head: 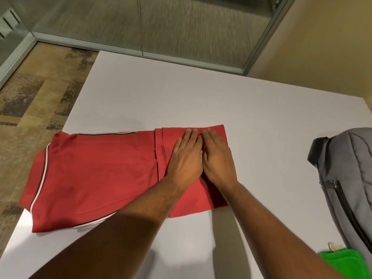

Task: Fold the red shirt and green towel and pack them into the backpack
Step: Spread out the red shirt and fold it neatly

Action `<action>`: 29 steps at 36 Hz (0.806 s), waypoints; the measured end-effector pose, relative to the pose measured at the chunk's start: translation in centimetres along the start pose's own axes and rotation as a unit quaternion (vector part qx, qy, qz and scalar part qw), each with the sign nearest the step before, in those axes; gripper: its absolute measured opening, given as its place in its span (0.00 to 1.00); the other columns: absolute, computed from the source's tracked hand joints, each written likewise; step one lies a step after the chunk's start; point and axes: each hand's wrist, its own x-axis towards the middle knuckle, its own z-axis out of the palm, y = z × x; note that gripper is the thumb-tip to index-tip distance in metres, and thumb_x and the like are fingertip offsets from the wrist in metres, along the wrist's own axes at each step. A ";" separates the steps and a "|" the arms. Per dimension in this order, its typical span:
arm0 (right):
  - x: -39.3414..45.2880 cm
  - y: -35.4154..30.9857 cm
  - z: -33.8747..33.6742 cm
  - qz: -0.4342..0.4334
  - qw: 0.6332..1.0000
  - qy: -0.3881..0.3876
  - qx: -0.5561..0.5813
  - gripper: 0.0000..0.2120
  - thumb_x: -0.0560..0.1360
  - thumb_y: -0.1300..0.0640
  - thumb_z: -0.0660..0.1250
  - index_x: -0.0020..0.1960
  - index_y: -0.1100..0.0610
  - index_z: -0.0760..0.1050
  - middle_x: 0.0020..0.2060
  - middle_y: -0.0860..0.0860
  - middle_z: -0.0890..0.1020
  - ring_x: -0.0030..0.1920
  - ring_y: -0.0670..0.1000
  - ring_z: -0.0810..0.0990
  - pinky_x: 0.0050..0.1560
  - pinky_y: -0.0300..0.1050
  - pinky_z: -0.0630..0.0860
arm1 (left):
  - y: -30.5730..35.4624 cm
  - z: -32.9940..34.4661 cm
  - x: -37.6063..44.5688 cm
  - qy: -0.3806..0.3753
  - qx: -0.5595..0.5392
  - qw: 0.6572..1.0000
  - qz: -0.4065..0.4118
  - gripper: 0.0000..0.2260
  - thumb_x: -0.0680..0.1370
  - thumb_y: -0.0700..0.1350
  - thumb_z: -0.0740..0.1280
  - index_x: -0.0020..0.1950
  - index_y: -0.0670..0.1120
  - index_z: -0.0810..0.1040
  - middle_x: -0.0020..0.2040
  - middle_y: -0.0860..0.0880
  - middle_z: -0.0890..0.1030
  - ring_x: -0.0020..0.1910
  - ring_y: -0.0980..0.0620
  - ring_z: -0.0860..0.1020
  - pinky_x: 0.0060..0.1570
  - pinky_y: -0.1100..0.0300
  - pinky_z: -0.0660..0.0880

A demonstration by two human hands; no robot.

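Head view: your left hand (186, 158) and right hand (218, 158) press side by side — fingers straight, gripping nothing — on the folded right end of the red shirt (96, 178) lying on the table (201, 97); backpack (346, 178) and green towel (340, 264) sit right.

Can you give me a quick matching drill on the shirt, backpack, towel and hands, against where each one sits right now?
Things:
1. red shirt
2. backpack
3. green towel
4. hands: left hand, right hand

Places:
A. right edge of the table, zipper shut
B. pressed flat on the shirt's folded end
C. lower right corner, beside the backpack
D. spread across the table's left side

Pairs: 1-D, 2-A, 3-C, 4-B
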 end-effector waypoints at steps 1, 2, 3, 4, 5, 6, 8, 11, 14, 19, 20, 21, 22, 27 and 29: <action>0.7 0.5 0.1 -0.015 1.000 -0.021 -0.013 0.28 0.81 0.58 0.53 0.80 0.61 0.64 0.79 0.58 0.66 0.80 0.56 0.63 0.80 0.54 0.59 | -0.2 0.1 0.0 -0.026 0.035 0.999 -0.009 0.30 0.81 0.50 0.41 0.82 0.43 0.60 0.83 0.44 0.58 0.83 0.46 0.51 0.81 0.46 0.50; 1.2 1.1 0.2 -0.023 0.999 -0.040 -0.027 0.28 0.82 0.57 0.52 0.81 0.60 0.62 0.80 0.57 0.64 0.81 0.56 0.60 0.80 0.56 0.59 | -0.4 0.1 0.1 -0.044 0.069 0.997 -0.016 0.32 0.81 0.52 0.38 0.83 0.43 0.57 0.83 0.44 0.55 0.83 0.46 0.50 0.81 0.46 0.49; 1.6 1.6 0.3 -0.023 0.997 -0.055 -0.041 0.27 0.84 0.55 0.51 0.82 0.58 0.59 0.82 0.56 0.61 0.82 0.55 0.57 0.80 0.57 0.57 | -0.7 0.1 0.2 -0.053 0.095 0.994 -0.021 0.32 0.81 0.53 0.38 0.83 0.43 0.54 0.84 0.44 0.53 0.83 0.47 0.48 0.81 0.46 0.48; 1.9 2.1 0.3 -0.012 0.996 -0.068 -0.055 0.27 0.86 0.52 0.50 0.83 0.57 0.56 0.83 0.55 0.57 0.83 0.54 0.54 0.81 0.57 0.55 | -0.9 0.1 0.2 -0.056 0.106 0.992 -0.027 0.30 0.83 0.54 0.40 0.84 0.44 0.52 0.84 0.45 0.51 0.83 0.47 0.47 0.81 0.46 0.48; 2.1 2.5 0.4 0.003 0.995 -0.076 -0.067 0.27 0.87 0.48 0.49 0.84 0.56 0.53 0.84 0.53 0.53 0.83 0.52 0.50 0.82 0.56 0.51 | -1.1 0.1 0.3 -0.056 0.105 0.992 -0.034 0.30 0.84 0.55 0.43 0.84 0.45 0.51 0.84 0.46 0.49 0.83 0.48 0.45 0.81 0.46 0.47; 2.1 2.8 0.4 0.019 0.993 -0.082 -0.078 0.29 0.87 0.45 0.47 0.85 0.54 0.49 0.84 0.50 0.49 0.83 0.49 0.47 0.82 0.55 0.48 | -1.4 0.0 0.3 -0.055 0.099 0.993 -0.041 0.30 0.84 0.57 0.46 0.84 0.45 0.50 0.84 0.47 0.48 0.83 0.49 0.44 0.81 0.46 0.46; 2.1 3.3 0.5 0.043 0.991 -0.087 -0.089 0.32 0.86 0.39 0.44 0.85 0.52 0.45 0.84 0.47 0.44 0.83 0.46 0.41 0.82 0.56 0.44 | -1.9 -0.2 0.3 -0.045 0.096 0.993 -0.051 0.31 0.84 0.59 0.49 0.84 0.46 0.50 0.84 0.48 0.47 0.83 0.51 0.44 0.81 0.46 0.44; 2.1 3.6 0.5 0.066 0.991 -0.082 -0.082 0.34 0.85 0.36 0.42 0.85 0.51 0.42 0.83 0.46 0.41 0.82 0.44 0.38 0.82 0.55 0.40 | -2.8 -0.6 0.2 -0.046 0.108 0.992 -0.055 0.33 0.84 0.62 0.49 0.84 0.46 0.49 0.84 0.48 0.47 0.83 0.51 0.44 0.81 0.47 0.42; 2.1 3.9 0.5 0.083 0.991 -0.078 -0.074 0.34 0.85 0.35 0.42 0.85 0.52 0.40 0.83 0.46 0.41 0.82 0.45 0.37 0.82 0.56 0.40 | -3.2 -0.9 0.3 -0.058 0.113 0.990 -0.055 0.33 0.83 0.63 0.46 0.84 0.47 0.47 0.84 0.49 0.45 0.83 0.52 0.42 0.80 0.47 0.40; 1.5 4.1 0.0 0.095 0.988 -0.074 -0.093 0.35 0.85 0.36 0.41 0.85 0.55 0.41 0.84 0.50 0.41 0.83 0.49 0.37 0.82 0.57 0.39 | -3.0 -1.1 0.5 -0.072 0.114 0.989 -0.057 0.33 0.84 0.63 0.46 0.84 0.46 0.46 0.84 0.48 0.44 0.83 0.50 0.41 0.80 0.45 0.40; 0.9 3.9 -0.1 0.093 0.989 -0.059 -0.100 0.35 0.86 0.37 0.41 0.85 0.56 0.43 0.84 0.52 0.42 0.83 0.50 0.38 0.82 0.57 0.39 | -2.8 -1.1 0.4 -0.074 0.126 0.987 -0.064 0.33 0.84 0.62 0.46 0.84 0.45 0.46 0.84 0.47 0.44 0.83 0.49 0.41 0.80 0.43 0.41; 0.2 3.7 -0.1 0.087 0.990 -0.039 -0.105 0.33 0.86 0.39 0.41 0.85 0.57 0.46 0.84 0.53 0.44 0.83 0.51 0.40 0.82 0.57 0.40 | -2.5 -1.1 0.3 -0.070 0.142 0.985 -0.073 0.33 0.85 0.62 0.45 0.84 0.44 0.47 0.84 0.45 0.45 0.83 0.47 0.42 0.80 0.42 0.42; -0.6 3.4 -0.1 0.077 0.991 -0.021 -0.108 0.32 0.86 0.42 0.41 0.84 0.58 0.48 0.84 0.54 0.46 0.83 0.52 0.42 0.82 0.58 0.42 | -2.2 -1.2 0.0 -0.059 0.156 0.982 -0.082 0.32 0.85 0.60 0.44 0.84 0.43 0.48 0.84 0.43 0.46 0.83 0.45 0.43 0.80 0.41 0.44; -4.8 1.7 1.2 0.031 0.994 -0.013 -0.102 0.31 0.82 0.51 0.47 0.84 0.57 0.53 0.84 0.53 0.49 0.84 0.50 0.45 0.82 0.57 0.46 | 0.5 -0.7 -3.5 -0.023 0.170 0.984 -0.039 0.30 0.84 0.53 0.43 0.83 0.38 0.50 0.83 0.37 0.48 0.83 0.41 0.44 0.79 0.39 0.48; -6.0 1.6 2.0 0.032 0.993 -0.019 -0.109 0.31 0.82 0.50 0.46 0.84 0.56 0.51 0.84 0.51 0.48 0.84 0.50 0.45 0.82 0.58 0.48 | 0.7 0.0 -4.8 -0.039 0.166 0.985 -0.025 0.30 0.84 0.52 0.42 0.83 0.38 0.50 0.83 0.38 0.47 0.83 0.41 0.44 0.79 0.40 0.49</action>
